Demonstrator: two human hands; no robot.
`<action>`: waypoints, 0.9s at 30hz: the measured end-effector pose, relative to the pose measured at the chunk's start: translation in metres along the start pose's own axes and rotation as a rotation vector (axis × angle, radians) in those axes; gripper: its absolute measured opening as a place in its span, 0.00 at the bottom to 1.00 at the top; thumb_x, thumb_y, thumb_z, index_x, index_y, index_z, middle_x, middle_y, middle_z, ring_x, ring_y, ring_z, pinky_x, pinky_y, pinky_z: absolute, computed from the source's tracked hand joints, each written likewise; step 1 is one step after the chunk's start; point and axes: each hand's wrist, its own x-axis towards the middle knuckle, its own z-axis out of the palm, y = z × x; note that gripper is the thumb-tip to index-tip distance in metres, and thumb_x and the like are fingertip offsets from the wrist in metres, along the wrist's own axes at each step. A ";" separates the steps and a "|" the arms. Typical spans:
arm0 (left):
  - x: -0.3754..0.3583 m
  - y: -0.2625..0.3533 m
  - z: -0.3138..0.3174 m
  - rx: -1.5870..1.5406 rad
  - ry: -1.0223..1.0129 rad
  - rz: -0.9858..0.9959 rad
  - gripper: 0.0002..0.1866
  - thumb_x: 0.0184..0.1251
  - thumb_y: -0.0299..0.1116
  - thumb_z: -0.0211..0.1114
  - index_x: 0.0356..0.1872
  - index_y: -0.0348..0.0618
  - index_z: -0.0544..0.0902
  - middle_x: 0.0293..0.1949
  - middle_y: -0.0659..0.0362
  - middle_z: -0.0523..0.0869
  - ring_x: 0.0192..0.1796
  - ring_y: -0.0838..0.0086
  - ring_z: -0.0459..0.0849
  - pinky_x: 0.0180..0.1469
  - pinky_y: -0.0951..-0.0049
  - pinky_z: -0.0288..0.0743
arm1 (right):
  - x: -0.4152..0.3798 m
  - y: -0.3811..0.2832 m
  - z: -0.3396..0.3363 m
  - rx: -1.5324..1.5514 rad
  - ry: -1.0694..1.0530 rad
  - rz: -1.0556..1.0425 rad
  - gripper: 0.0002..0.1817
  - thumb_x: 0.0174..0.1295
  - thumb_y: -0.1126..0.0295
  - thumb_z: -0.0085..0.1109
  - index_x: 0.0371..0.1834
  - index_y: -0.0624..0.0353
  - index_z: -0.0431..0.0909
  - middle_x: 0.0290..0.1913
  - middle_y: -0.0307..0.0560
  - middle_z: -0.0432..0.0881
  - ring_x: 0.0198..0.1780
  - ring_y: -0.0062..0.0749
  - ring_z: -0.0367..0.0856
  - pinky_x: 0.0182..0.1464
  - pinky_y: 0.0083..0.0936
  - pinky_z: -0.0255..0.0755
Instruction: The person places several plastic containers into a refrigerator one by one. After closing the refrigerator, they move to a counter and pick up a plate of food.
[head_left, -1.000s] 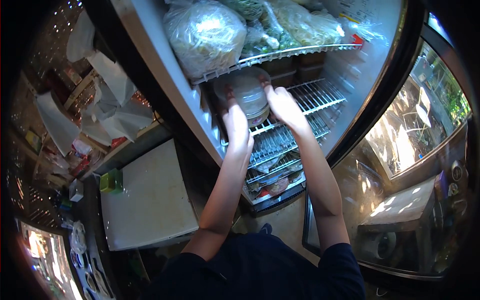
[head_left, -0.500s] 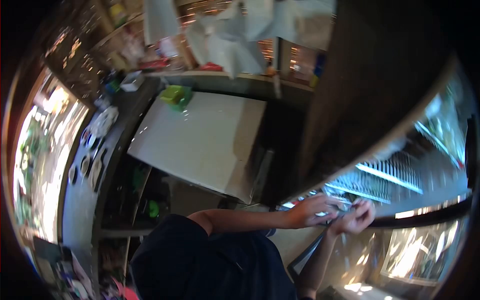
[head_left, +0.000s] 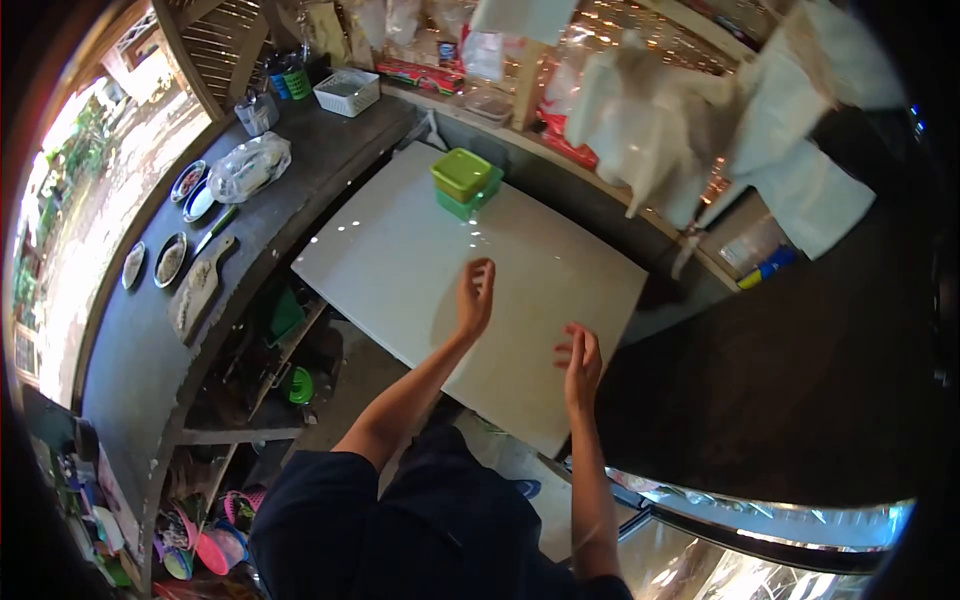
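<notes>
My left hand [head_left: 476, 297] is over a broad white flat top [head_left: 400, 260]. Its fingers are loosely bent and nothing shows in them. To its right, near the front edge of the same surface, my right hand [head_left: 580, 368] is raised with fingers apart, slightly blurred and holding nothing visible. Two stacked green plastic containers, a yellow-green one [head_left: 462, 174] above a teal-green one [head_left: 470, 205], sit at the back of the white top, beyond my left hand.
Along the left, a dark counter [head_left: 130, 340] bears a cutting board [head_left: 200, 290], a knife [head_left: 214, 232], small dishes, a plastic bag [head_left: 250, 167] and a white basket [head_left: 347, 92]. A large dark panel [head_left: 740, 390] stands at right, with a lit interior along its lower edge.
The view has swung right. Both hands have left the lit, shelved interior at the right, where they were close together, and are now apart over the white top.
</notes>
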 end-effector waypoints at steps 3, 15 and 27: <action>0.088 -0.039 -0.042 0.245 0.173 0.061 0.33 0.64 0.43 0.73 0.63 0.35 0.70 0.57 0.47 0.78 0.55 0.59 0.80 0.55 0.61 0.75 | 0.082 0.023 0.085 -0.026 -0.109 0.046 0.25 0.74 0.48 0.50 0.59 0.58 0.76 0.53 0.43 0.81 0.47 0.27 0.82 0.38 0.25 0.79; 0.202 -0.052 -0.044 0.393 -0.004 0.103 0.66 0.38 0.39 0.86 0.74 0.29 0.48 0.70 0.37 0.62 0.73 0.44 0.59 0.74 0.54 0.57 | 0.375 0.103 0.238 -0.430 0.010 -0.266 0.30 0.68 0.53 0.62 0.67 0.58 0.71 0.56 0.52 0.82 0.55 0.39 0.82 0.56 0.31 0.74; 0.246 -0.105 -0.061 0.414 -0.425 0.507 0.33 0.44 0.36 0.81 0.56 0.42 0.81 0.55 0.50 0.83 0.59 0.53 0.78 0.62 0.53 0.69 | 0.332 0.142 0.225 -0.492 0.133 -0.340 0.24 0.57 0.51 0.72 0.44 0.63 0.84 0.40 0.57 0.87 0.44 0.43 0.86 0.50 0.40 0.79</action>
